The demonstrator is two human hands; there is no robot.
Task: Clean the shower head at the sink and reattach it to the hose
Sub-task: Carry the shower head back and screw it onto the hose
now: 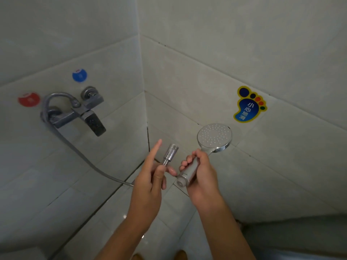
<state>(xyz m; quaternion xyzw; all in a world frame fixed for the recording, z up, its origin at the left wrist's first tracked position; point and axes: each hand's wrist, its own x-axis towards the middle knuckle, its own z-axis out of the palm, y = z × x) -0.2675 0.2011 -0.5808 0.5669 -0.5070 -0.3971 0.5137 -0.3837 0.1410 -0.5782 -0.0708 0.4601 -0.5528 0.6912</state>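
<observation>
Left hand (150,177) fingers pinch the hose nut (171,152); right hand (199,166) fingers clamp the shower head (214,136); tilted alignment could cross-thread them.

Pale glossy tiled floor (131,212) with dark grout lines, meeting tiled walls (206,62) at a corner. Wet-looking glints near the middle. Two feet (181,255) at the bottom edge.

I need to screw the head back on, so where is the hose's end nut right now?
In the head view, the hose nut sits low centre, pinched in the left hand, just left of the shower head handle held by the right hand.
</observation>
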